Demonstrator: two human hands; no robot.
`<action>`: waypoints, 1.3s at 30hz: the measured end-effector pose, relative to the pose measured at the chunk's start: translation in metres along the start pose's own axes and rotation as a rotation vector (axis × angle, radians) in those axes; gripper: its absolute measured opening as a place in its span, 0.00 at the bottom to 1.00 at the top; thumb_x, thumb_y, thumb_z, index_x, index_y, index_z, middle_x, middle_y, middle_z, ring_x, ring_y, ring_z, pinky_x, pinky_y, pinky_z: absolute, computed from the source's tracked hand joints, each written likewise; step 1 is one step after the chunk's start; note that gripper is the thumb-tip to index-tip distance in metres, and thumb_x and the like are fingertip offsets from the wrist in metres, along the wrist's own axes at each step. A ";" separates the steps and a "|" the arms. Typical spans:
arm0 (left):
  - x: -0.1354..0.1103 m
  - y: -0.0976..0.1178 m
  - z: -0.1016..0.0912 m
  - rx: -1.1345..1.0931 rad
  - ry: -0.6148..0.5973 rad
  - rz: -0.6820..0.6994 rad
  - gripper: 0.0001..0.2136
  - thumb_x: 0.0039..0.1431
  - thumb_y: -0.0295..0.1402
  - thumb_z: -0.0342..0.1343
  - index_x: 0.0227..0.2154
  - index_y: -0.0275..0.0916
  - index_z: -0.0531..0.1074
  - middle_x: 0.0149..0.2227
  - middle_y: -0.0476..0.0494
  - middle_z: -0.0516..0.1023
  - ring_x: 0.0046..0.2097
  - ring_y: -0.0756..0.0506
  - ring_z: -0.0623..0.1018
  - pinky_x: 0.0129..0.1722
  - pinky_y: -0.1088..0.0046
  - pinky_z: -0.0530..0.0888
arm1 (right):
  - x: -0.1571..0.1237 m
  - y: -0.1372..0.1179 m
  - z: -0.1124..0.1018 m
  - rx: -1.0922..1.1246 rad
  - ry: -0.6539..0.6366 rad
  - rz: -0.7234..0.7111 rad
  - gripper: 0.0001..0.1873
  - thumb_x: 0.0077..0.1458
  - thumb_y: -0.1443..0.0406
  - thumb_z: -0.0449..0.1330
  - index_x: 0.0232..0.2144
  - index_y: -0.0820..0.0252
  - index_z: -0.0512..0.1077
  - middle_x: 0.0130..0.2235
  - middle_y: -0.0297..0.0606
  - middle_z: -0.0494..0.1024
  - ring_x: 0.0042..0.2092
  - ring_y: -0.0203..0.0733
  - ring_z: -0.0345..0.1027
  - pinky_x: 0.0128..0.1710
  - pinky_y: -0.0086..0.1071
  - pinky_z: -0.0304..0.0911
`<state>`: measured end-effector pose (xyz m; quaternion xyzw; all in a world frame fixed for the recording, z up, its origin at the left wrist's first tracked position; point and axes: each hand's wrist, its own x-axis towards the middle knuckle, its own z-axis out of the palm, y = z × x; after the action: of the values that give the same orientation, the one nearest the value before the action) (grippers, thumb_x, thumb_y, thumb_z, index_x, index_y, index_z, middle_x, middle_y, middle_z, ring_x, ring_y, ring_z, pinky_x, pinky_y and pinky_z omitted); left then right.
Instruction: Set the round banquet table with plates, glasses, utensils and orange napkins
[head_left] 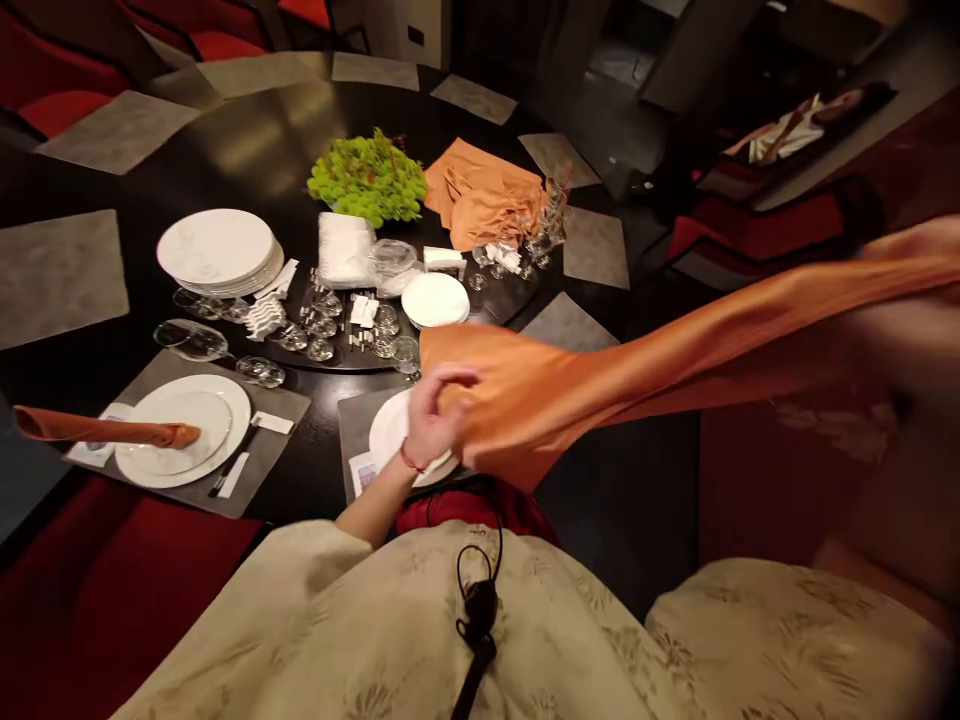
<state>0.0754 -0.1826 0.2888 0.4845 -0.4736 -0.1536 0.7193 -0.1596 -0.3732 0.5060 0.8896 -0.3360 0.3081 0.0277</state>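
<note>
An orange cloth napkin stretches between my two hands, pulled long and bunched into folds toward the right. My left hand grips its near-left end, thumb and fingers curled on the cloth, just above a white plate. At the far right edge my right hand is raised and blurred, closed on the other end of the napkin. To the left, a rolled orange napkin lies across stacked white plates on a grey placemat.
On the dark round table are a tall stack of plates, green moss decoration, a pile of orange napkins, smaller plates and several glasses. Red chairs surround it. A picture of a person is reflected at upper right.
</note>
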 end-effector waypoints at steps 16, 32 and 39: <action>-0.050 -0.010 0.270 0.825 -0.280 -0.076 0.11 0.49 0.22 0.53 0.32 0.40 0.76 0.30 0.46 0.80 0.34 0.46 0.79 0.34 0.73 0.73 | -0.108 0.235 -0.073 0.237 -0.633 -0.063 0.28 0.62 0.55 0.58 0.19 0.57 0.47 0.19 0.28 0.49 0.22 0.31 0.44 0.21 0.32 0.39; 0.128 -0.077 0.226 0.839 0.261 0.335 0.09 0.66 0.30 0.53 0.44 0.40 0.77 0.42 0.48 0.81 0.47 0.49 0.78 0.55 0.65 0.71 | 0.005 0.430 -0.006 0.507 -0.403 0.097 0.22 0.44 0.49 0.73 0.39 0.50 0.77 0.35 0.42 0.80 0.35 0.45 0.74 0.34 0.38 0.67; -0.011 -0.132 0.209 0.706 -0.075 -0.155 0.05 0.60 0.35 0.61 0.36 0.46 0.81 0.37 0.48 0.83 0.43 0.46 0.80 0.63 0.53 0.64 | -0.090 0.487 0.118 0.708 -1.330 0.267 0.23 0.50 0.47 0.66 0.39 0.57 0.83 0.43 0.44 0.83 0.47 0.57 0.77 0.50 0.45 0.72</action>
<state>-0.0720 -0.3540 0.1886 0.7314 -0.4855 -0.0526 0.4761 -0.4494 -0.7274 0.2825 0.7954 -0.2679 -0.2025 -0.5046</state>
